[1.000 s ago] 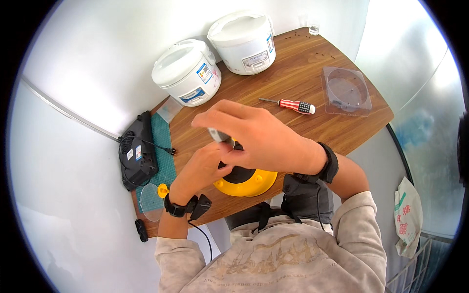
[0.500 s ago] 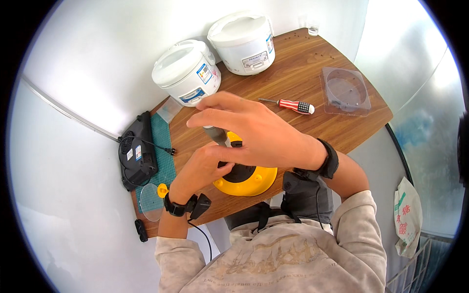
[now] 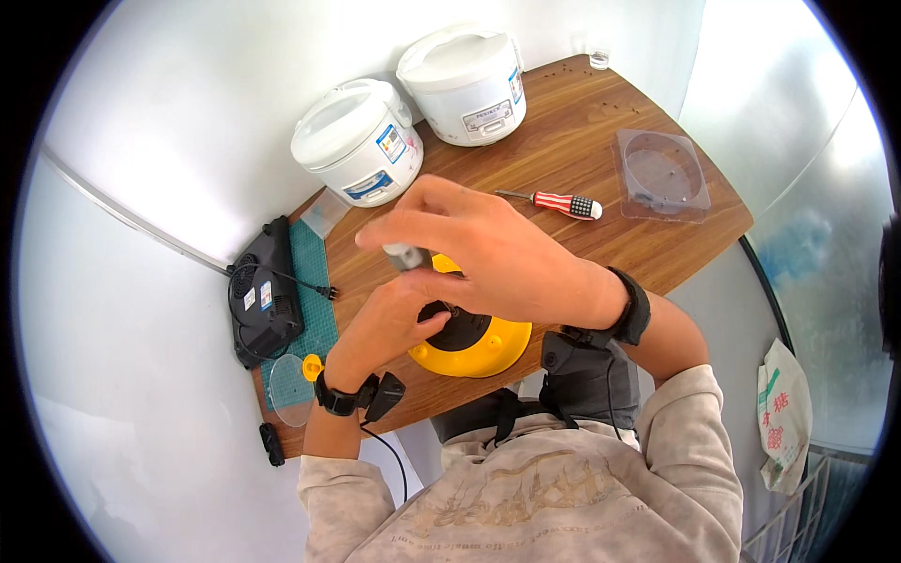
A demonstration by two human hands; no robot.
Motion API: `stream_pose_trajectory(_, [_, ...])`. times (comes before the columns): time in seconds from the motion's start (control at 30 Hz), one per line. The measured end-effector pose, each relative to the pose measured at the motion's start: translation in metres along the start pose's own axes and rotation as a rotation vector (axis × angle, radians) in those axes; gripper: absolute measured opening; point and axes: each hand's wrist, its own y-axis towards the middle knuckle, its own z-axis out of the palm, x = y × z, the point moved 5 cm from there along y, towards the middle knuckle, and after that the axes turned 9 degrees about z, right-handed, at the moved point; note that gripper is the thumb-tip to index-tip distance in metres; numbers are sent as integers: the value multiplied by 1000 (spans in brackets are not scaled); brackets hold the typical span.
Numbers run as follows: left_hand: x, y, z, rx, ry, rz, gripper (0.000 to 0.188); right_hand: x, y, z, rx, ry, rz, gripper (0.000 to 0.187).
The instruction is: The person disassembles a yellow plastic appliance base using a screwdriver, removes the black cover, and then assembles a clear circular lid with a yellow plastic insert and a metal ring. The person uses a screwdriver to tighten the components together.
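Note:
A round yellow base with a black middle [image 3: 479, 355] lies on the table in front of me, partly covered by my hands. Over it my right hand [image 3: 479, 246] is curled round the grey handle of a screwdriver [image 3: 411, 258], its index and middle fingers reaching past the top. The screwdriver's lower end is mostly hidden. My left hand [image 3: 387, 324] is low beside it, thumb and fingers pinched near the black middle. What sits between those fingertips is hidden.
Two white rice cookers [image 3: 460, 84] stand at the back. A second screwdriver with a striped handle [image 3: 568, 205] and a clear plastic tray [image 3: 663, 176] lie to the right. On the left, a black appliance with a cord [image 3: 267, 293] sits by a green mat [image 3: 314, 258] and a clear disc [image 3: 289, 389].
My right fingers have shifted about the screwdriver handle, and the handle leans slightly more to the left. My left hand stays nearly in place.

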Motion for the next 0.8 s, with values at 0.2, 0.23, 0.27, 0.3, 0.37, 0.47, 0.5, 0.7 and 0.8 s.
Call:
stream_pose_trajectory(0.2, [2, -3, 2, 2, -13, -24, 26, 1, -2, 2, -92, 4, -86, 47])
stream_pose_trajectory(0.23, [6, -4, 5, 27, -27, -52, 26, 1, -3, 2, -101, -7, -102, 48])
stream_pose_trajectory(0.27, [10, -5, 7, 51, -40, -81, 26, 1, -3, 2, -110, -18, -119, 49])
stream_pose_trajectory(0.3, [8, -5, 6, 29, -45, -81, 26, -1, -2, 2, -67, -15, -82, 49])
stream_pose_trajectory(0.37, [3, -3, 3, -16, -55, -79, 25, -3, -1, 3, 6, 3, -1, 49])
stream_pose_trajectory(0.47, [-1, -1, 1, -34, -31, -27, 26, 0, -1, 2, 81, 59, 112, 48])
stream_pose_trajectory(0.5, [0, -2, 2, -49, -39, -27, 25, 1, -1, 1, 95, 87, 138, 47])
stream_pose_trajectory(0.7, [3, -4, 2, 29, -55, -157, 24, 2, -5, 3, -88, -24, -126, 42])
stream_pose_trajectory(0.8, [-2, 0, 1, -48, -45, -49, 22, 6, -3, 2, -14, 13, -75, 38])
